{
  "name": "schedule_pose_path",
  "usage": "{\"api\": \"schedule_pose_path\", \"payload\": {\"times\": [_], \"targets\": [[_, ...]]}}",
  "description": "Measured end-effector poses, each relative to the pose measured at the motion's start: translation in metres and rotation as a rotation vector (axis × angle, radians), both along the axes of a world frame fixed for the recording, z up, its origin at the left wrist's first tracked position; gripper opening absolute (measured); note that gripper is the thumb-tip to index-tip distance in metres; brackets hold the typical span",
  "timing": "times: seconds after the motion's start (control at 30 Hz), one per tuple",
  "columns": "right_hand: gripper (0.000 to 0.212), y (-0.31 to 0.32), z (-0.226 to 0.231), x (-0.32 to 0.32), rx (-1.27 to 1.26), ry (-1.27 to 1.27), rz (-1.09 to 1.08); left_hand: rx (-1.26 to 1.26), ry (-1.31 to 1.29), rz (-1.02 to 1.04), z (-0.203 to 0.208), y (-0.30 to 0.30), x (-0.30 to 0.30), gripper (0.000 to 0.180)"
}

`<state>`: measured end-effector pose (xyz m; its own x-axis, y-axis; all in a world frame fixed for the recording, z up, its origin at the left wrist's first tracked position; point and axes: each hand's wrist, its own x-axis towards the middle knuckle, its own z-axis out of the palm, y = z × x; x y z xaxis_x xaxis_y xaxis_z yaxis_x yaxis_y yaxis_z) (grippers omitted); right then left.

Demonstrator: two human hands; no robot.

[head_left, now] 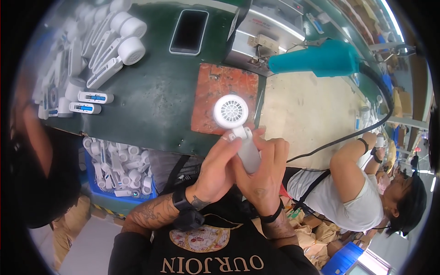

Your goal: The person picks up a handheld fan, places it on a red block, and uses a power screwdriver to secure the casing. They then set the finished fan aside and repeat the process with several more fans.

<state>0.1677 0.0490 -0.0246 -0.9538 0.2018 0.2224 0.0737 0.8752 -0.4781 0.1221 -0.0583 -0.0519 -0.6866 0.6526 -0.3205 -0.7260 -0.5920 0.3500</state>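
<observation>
A white handheld fan (pixel 249 153) is held between my two hands, its round grilled head (pixel 231 111) pointing away from me over a worn red-brown mat (pixel 206 98). My left hand (pixel 219 162) grips the handle from the left, with the thumb near the neck. On the other side my right hand (pixel 265 172) wraps its fingers round the same handle. Part of the handle is covered by my fingers. Beyond the mat to the right, a teal electric screwdriver (pixel 316 58) lies level beside a metal machine (pixel 256 34).
Many white fans (pixel 130 50) are heaped at the table's left. A phone (pixel 189 32) lies at the back. Below the table edge stands a blue crate (pixel 110 196) of fans. A black cable (pixel 387 98) loops at right, near a co-worker in a white shirt (pixel 346 201).
</observation>
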Motion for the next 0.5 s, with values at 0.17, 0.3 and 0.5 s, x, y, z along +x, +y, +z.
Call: {"api": "schedule_pose_path", "payload": {"times": [0.17, 0.3, 0.5], "targets": [[0.047, -0.004, 0.0, 0.005, 0.018, 0.1, 0.042, -0.134, 0.108, -0.023, 0.001, -0.008, -0.006, 0.045], [0.052, 0.0, -0.011, 0.017, -0.534, 0.351, -0.011, -0.036, 0.033, 0.073, 0.002, -0.018, -0.013, 0.046], [0.048, 0.006, -0.007, 0.013, -0.883, -0.146, 0.036, -0.045, 0.061, 0.139, -0.006, -0.024, -0.024, 0.05]]}}
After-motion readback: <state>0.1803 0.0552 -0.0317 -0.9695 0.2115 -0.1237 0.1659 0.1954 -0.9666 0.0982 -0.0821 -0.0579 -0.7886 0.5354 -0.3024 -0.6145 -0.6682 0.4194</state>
